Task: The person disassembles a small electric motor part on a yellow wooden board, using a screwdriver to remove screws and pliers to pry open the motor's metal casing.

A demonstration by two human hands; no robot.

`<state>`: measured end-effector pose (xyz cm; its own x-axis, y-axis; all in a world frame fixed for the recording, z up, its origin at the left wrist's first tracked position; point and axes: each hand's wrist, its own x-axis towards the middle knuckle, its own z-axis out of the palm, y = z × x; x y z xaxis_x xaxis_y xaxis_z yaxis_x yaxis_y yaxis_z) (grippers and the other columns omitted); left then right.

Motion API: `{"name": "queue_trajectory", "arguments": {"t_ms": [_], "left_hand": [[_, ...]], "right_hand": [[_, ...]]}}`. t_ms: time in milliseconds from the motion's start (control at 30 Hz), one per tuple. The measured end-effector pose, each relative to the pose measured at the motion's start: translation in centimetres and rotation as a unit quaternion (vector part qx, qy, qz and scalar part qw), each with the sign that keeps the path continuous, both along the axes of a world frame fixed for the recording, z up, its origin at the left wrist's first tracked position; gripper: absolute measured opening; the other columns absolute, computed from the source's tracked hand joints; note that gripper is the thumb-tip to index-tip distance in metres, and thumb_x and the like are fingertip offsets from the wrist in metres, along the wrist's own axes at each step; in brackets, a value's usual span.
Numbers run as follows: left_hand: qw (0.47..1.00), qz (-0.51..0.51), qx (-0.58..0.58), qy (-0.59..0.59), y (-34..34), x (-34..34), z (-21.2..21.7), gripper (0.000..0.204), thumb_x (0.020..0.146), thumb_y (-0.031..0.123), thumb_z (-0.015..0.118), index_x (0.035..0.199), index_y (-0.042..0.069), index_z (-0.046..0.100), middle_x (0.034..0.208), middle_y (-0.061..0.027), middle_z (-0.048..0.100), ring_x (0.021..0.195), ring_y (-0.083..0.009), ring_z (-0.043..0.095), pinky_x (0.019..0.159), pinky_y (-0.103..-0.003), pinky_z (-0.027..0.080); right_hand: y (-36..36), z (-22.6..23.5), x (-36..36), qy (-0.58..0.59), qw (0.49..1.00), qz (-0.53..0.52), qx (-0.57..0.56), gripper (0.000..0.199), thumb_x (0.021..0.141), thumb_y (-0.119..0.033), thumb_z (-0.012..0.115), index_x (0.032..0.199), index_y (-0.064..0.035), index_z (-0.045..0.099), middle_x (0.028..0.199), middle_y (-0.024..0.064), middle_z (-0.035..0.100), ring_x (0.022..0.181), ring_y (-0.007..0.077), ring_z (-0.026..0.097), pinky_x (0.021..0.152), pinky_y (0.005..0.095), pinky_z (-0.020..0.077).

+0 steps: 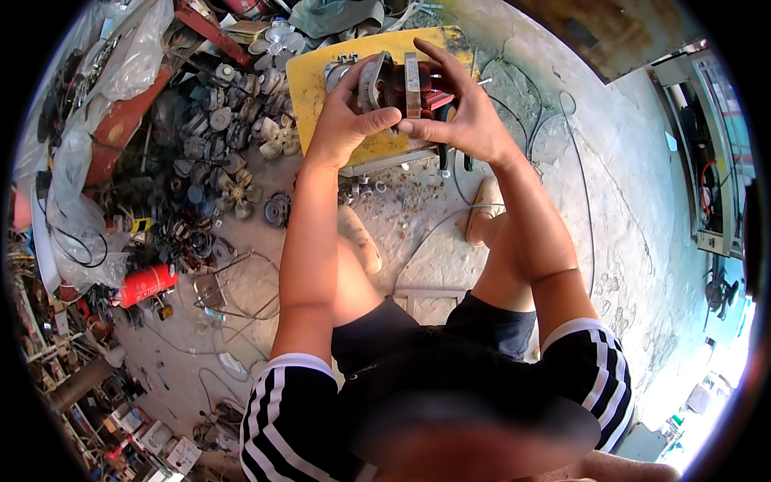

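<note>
Both my hands are raised over a worn yellow stool-like work table, around the parts of a small electric motor. My left hand is closed around a grey metal motor end cover, its thumb pointing to the right. My right hand grips the motor stator, a laminated metal block with reddish-brown windings. Its thumb lies along the near side and its index finger reaches over the far side. The cover and stator sit side by side; whether they touch is hard to see. A red-handled tool lies partly hidden beyond my right hand.
Heaped motors and fan parts cover the floor at left. A red cylinder lies nearer me. Cables trail across the concrete at right, with a metal cabinet beyond. Small debris is scattered before the table.
</note>
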<state>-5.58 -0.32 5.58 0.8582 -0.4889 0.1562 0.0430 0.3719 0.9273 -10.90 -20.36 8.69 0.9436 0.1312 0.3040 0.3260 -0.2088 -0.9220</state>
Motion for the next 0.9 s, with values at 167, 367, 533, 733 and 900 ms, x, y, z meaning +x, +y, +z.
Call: {"name": "queue_trajectory", "arguments": {"t_ms": [167, 367, 533, 733, 900], "left_hand": [[0.998, 0.053, 0.005, -0.025, 1.0, -0.4, 0.4, 0.094, 0.068, 0.026, 0.093, 0.143, 0.000, 0.044, 0.133, -0.0079, 0.056, 0.119, -0.0180, 0.056, 0.103, -0.034, 0.046], [0.997, 0.034, -0.066, -0.012, 2.0, 0.3, 1.1, 0.076, 0.085, 0.045, 0.077, 0.140, 0.002, 0.047, 0.134, -0.0083, 0.058, 0.121, -0.0202, 0.057, 0.105, -0.037, 0.044], [0.990, 0.092, -0.097, 0.035, 2.6, 0.8, 1.1, 0.081, 0.087, 0.064, 0.064, 0.141, 0.007, 0.046, 0.138, -0.0131, 0.055, 0.128, -0.0257, 0.053, 0.107, -0.046, 0.043], [0.956, 0.228, -0.177, 0.049, 5.6, 3.0, -0.3, 0.081, 0.084, 0.066, 0.066, 0.142, 0.013, 0.045, 0.140, -0.0091, 0.054, 0.128, -0.0278, 0.052, 0.108, -0.053, 0.041], [0.880, 0.319, -0.335, 0.105, 8.8, 3.9, 2.5, 0.057, 0.094, 0.057, 0.058, 0.133, 0.016, 0.055, 0.126, -0.0008, 0.062, 0.111, -0.0187, 0.060, 0.095, -0.037, 0.048]], "right_hand": [[-0.1, 0.0, -0.3, -0.052, 0.992, -0.050, -0.104, 0.093, 0.067, -0.033, 0.092, 0.144, -0.0080, 0.046, 0.123, 0.0134, 0.063, 0.111, 0.0235, 0.062, 0.097, 0.0349, 0.0505], [-0.3, -0.9, 0.0, 0.020, 0.996, -0.034, 0.083, 0.084, 0.070, -0.029, 0.092, 0.138, -0.0007, 0.049, 0.119, 0.0109, 0.065, 0.108, 0.0179, 0.063, 0.097, 0.0328, 0.0502], [-1.8, -1.0, 0.7, 0.090, 0.972, -0.012, 0.216, 0.086, 0.080, -0.020, 0.082, 0.148, 0.0041, 0.034, 0.125, 0.0171, 0.061, 0.112, 0.0233, 0.061, 0.103, 0.0367, 0.0461], [-0.7, -1.5, 0.2, 0.147, 0.943, 0.104, 0.280, 0.089, 0.088, -0.054, 0.065, 0.148, 0.0047, 0.034, 0.143, 0.0190, 0.050, 0.131, 0.0334, 0.052, 0.113, 0.0503, 0.0384], [2.3, -3.9, -1.7, 0.261, 0.873, 0.240, 0.334, 0.096, 0.082, -0.075, 0.059, 0.145, -0.0039, 0.043, 0.149, 0.0150, 0.044, 0.135, 0.0372, 0.046, 0.113, 0.0597, 0.0349]]}}
